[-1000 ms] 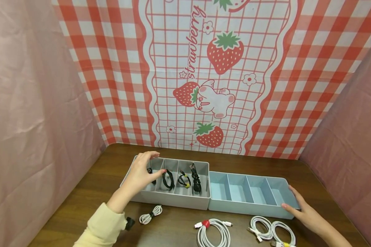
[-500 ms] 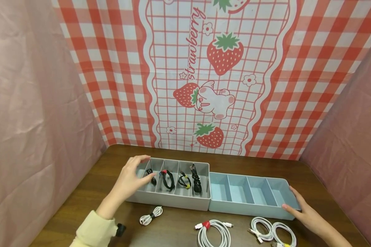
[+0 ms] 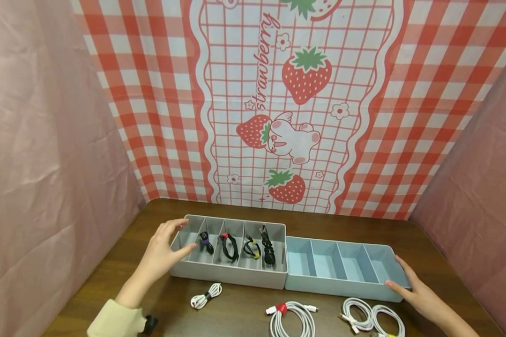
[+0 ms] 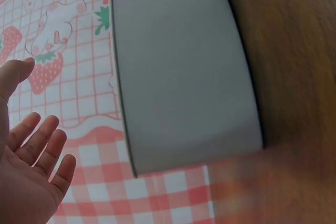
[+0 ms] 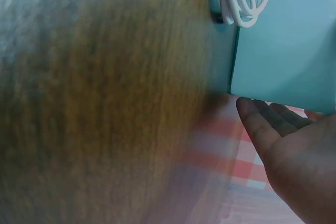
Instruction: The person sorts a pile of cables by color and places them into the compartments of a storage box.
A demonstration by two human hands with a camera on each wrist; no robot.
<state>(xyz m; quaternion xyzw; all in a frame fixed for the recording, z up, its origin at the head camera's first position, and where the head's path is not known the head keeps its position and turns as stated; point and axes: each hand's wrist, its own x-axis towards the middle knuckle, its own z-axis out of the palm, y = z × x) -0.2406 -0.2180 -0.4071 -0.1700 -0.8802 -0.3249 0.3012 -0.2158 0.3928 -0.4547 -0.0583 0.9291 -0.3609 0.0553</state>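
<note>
Drawing leftward since the earlier frame, the left hand (image 3: 159, 252) is holding its fingers apart, gripping nothing, at the left end of the grey, divided plastic box (image 3: 232, 275), inside which black, bundled cables (image 3: 269, 253) are lying. Right of that box, the right hand (image 3: 416, 291) is resting extended fingers against the pale-blue, divided plastic box (image 3: 341, 286); leftward pressure could be shoving both askew.

My left forearm (image 3: 132, 289) and right forearm (image 3: 451, 318) reach forward, 2 arms set well apart. My left hand (image 3: 162, 248) has its thumb spread from 4 loosely bent fingers; my right hand (image 3: 415, 288) extends its fingers, thumb apart.
</note>
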